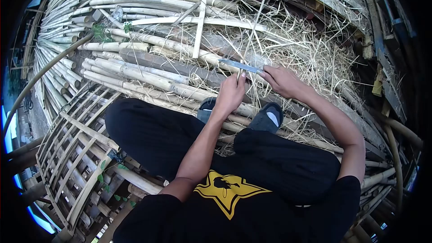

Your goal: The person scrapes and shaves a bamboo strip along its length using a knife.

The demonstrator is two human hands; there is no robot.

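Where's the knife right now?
In the head view, above and slightly right of centre: the knife is in the right hand, crossing the thin strip held by the left hand.

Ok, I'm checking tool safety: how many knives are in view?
1: the knife in the right hand, near the left hand. Others may hide under the shavings.

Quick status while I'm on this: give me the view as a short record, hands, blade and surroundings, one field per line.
Left hand: left hand grips a thin strip
Right hand: right hand holds a knife
Blade: crosses the strip just beyond the left hand; depth of any cut cannot be told
Ground: poles and loose shavings
Ahead: a flat slat lying across another
Person's left: a lattice
Feet: in dark footwear, beyond the knees
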